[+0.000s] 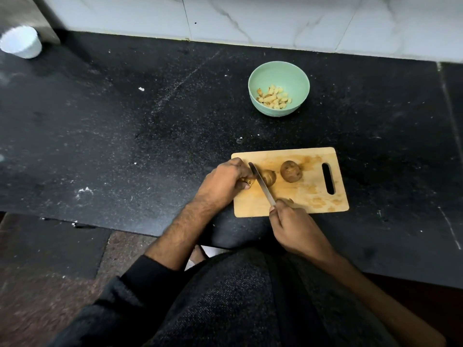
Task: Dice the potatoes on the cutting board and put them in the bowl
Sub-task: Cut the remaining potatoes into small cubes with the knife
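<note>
We are partway through a cut. Our left hand (226, 179) curls over one end of a potato (268, 177) near the 9 o'clock edge of the cutting board (313, 196), pinning it down, while our right hand (290, 221) is wrapped round the handle of the knife (261, 187) at the board's 6 o'clock edge. The blade runs from there up toward 11 o'clock and sits across the potato, just beside our left fingertips.

To do this well, we should keep those fingertips tucked back so the knuckles, not the tips, face the blade. The potato looks rounded and may roll, so it seems wise to press it firmly and, once halved, lay the flat face down before slicing into strips and cross-cutting into cubes. Even strokes should give pieces matching those already done.

A second, whole potato (291, 171) waits at about 1 o'clock from the first, apart from it and clear of the blade. The green bowl (298, 78) stands on the black bench (125, 121) well beyond the board at 12 o'clock, holding a small heap of diced pieces (274, 97). We judge the task roughly a third done.
</note>
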A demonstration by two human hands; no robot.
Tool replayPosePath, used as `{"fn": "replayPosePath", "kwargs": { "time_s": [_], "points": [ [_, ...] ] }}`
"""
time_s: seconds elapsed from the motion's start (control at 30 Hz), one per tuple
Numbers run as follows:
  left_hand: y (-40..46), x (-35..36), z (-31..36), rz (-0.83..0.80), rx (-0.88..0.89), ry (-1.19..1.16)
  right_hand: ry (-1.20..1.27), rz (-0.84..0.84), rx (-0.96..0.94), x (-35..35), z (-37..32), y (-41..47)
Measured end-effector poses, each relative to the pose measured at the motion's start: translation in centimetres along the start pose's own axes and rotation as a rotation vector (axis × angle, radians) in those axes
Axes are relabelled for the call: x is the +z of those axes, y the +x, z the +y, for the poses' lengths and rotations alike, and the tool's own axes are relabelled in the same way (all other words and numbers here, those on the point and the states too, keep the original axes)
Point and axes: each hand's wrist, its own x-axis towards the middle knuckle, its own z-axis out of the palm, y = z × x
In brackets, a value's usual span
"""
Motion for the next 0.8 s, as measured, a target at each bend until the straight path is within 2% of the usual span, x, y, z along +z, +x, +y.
{"fn": "replayPosePath", "kwargs": {
  "time_s": [0.2, 0.3, 0.4, 0.8],
  "points": [
    [-0.6, 2.0, 2.0, 0.197, -0.278, -0.117, -0.035, 0.004, -0.007, 0.0, -0.6, 0.2],
    [-0.7, 2.0, 2.3, 0.218, -0.369, -0.222, -0.059, -0.019, -0.018, 0.1, -1.1, 0.3],
    [-0.6, 1.6, 2.6, 0.183, -0.397, -0.229, -0.089, -0.033, -0.001, 0.2, -1.5, 0.2],
    [-0.4, 1.8, 3.6, 0.162, -0.41, 0.059, -0.181, -0.096, 0.056, -1.5, -2.3, -0.6]
  ]
}}
